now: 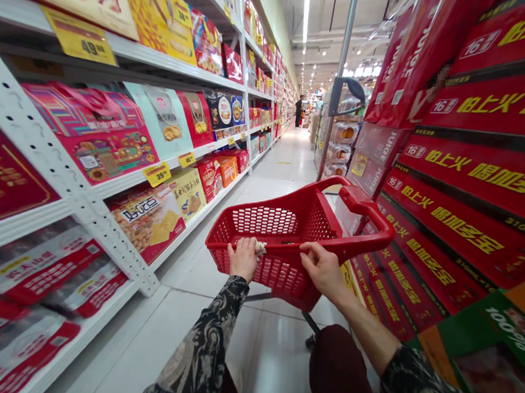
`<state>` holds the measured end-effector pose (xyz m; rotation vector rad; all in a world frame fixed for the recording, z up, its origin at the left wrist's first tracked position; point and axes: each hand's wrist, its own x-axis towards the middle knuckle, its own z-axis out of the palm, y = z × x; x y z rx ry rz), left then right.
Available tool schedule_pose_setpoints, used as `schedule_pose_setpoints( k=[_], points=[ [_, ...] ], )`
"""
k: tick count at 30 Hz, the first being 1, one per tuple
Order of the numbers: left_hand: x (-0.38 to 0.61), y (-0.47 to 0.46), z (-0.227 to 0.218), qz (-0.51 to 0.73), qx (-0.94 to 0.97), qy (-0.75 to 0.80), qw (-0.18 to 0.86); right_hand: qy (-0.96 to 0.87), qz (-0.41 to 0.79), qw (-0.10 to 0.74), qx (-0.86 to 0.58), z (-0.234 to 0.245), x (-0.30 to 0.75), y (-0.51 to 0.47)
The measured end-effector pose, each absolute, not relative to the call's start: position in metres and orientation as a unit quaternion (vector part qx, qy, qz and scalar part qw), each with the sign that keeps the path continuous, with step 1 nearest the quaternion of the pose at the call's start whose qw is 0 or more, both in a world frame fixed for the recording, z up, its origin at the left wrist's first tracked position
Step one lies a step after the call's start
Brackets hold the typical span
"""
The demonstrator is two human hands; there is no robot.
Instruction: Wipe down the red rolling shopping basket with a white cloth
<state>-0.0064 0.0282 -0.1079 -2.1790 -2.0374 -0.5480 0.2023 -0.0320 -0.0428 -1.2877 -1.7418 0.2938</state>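
Note:
A red plastic shopping cart (287,219) stands in a supermarket aisle in front of me, its basket empty. My left hand (243,257) is closed on the near rim of the basket, with a small pale scrap pinched under its fingers. My right hand (322,267) grips the same rim further right, fingers curled over the edge. The cart's red handle (364,208) arches up to the right of my right hand, apart from it. Both of my sleeves are dark and patterned.
White shelves (85,201) on the left hold boxed snacks with yellow price tags (158,174). Stacked red drink cartons (469,168) wall the right side, close to the cart. A pale tiled floor (282,158) runs ahead. A person (299,110) stands far down the aisle.

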Motion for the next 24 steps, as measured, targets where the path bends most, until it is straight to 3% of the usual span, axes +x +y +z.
schedule_pose_setpoints(
  k=[3, 10, 18, 24],
  points=[
    [-0.007, 0.026, -0.106, -0.175, -0.722, -0.668, 0.049, -0.714, 0.144, 0.448, -0.519, -0.043, 0.196, -0.037],
    [-0.006, 0.023, -0.101, -0.176, -0.733, -0.656, 0.038, -0.775, -0.021, 0.412, -0.478, -0.027, 0.178, -0.03],
    [-0.06, 0.031, -0.105, -0.165, -0.686, -0.708, 0.035, -0.735, 0.054, 0.409, -0.538, -0.03, 0.194, -0.021],
    [-0.081, 0.038, -0.105, -0.158, -0.671, -0.725, 0.012, -0.729, -0.117, 0.423, -0.525, -0.018, 0.22, -0.003]
  ],
)
